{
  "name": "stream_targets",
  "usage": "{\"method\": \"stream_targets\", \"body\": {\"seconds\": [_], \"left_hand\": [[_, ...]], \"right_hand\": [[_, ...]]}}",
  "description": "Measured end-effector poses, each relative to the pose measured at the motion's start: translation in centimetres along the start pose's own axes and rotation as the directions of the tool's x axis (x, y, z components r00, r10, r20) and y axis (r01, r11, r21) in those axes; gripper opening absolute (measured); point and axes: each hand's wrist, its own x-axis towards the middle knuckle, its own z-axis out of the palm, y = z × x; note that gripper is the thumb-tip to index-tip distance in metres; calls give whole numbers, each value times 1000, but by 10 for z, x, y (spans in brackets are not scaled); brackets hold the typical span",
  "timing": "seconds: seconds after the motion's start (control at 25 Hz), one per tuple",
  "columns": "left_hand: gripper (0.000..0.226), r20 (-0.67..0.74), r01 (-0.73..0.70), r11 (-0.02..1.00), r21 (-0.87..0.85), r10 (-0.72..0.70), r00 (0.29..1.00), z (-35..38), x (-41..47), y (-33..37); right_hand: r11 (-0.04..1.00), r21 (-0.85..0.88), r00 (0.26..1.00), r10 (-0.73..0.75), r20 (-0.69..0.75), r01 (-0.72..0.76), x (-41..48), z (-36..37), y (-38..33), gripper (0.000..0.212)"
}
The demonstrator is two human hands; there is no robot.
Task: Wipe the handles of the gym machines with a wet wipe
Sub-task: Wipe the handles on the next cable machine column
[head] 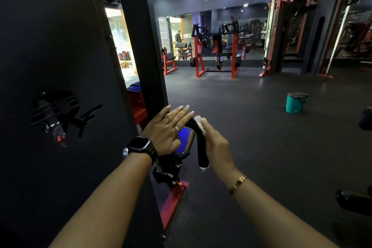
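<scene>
Both hands meet at a black padded handle [202, 153] low on the gym machine, in the lower middle of the view. The left hand [168, 130] lies flat with its fingers straight and spread, palm down, resting where the top bend of the handle joins the machine; it holds nothing. It wears two rings, and a dark watch [140, 146] sits on that wrist. The right hand [216, 144] is wrapped over the outer side of the handle with a white wet wipe [199, 120] pressed between palm and grip. Only a crumpled edge of the wipe shows, at the fingertips near the upper curve of the handle. The fingers seem to curl round the far side, though they are mostly hidden behind the back of the hand. A gold bracelet [237, 184] circles the right wrist. The handle's lower end, capped in silver, sticks out below the right hand.

Just behind the handle is a blue pad [184, 141], and a tall dark panel [60, 66] with a cut-out logo fills the left side. On the dark floor [241, 96], well apart to the right, stands a teal bucket [295, 102]. Red-framed machines [215, 54] line the far mirrored wall.
</scene>
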Motion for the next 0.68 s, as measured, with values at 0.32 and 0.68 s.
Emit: {"method": "stream_targets", "body": {"seconds": [0.32,0.68], "left_hand": [[61,-110,66,986,153,-49,993,6,-5,-3],[62,-114,34,980,196,-12,993,10,-10,-9]], "right_hand": [[652,-411,741,-664,95,637,12,-3,-2,27],[540,-443,675,-697,242,716,9,0,5,20]]}}
